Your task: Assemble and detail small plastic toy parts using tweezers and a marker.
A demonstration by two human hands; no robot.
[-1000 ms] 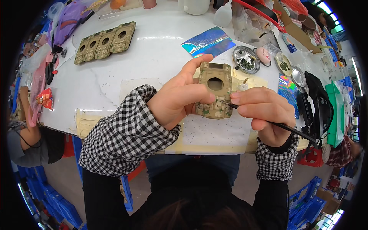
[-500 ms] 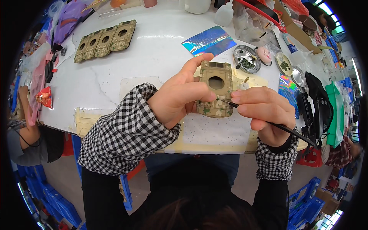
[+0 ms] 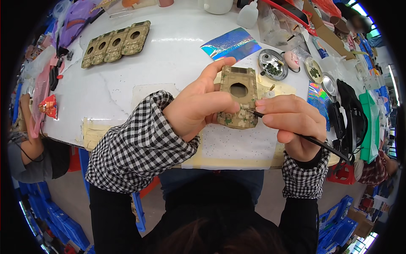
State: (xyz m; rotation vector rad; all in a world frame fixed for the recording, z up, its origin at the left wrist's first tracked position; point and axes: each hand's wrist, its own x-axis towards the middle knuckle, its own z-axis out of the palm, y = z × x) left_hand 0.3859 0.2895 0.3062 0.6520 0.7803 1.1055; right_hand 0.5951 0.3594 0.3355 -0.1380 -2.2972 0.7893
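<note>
My left hand is closed around a camouflage model tank hull, its thumb lying across the top near the round hole. The hull is tan, brown and green and is tilted up over a white sheet speckled with tiny dots. In my right hand is a slim pair of black tweezers, pinched between thumb and fingers. Their fine tip touches or nearly touches the hull's surface below the hole, beside my left thumb. Whether the tip grips a small part is too small to tell.
Several matching hulls stand in a row at the far left. Right of my hands are a metal dish of small dark green parts, a small white bottle and a green tray. A shiny holographic sheet lies beyond.
The tweezers' tip has shifted very slightly on the hull, and the hull has tilted a little. Both hands keep their holds.
</note>
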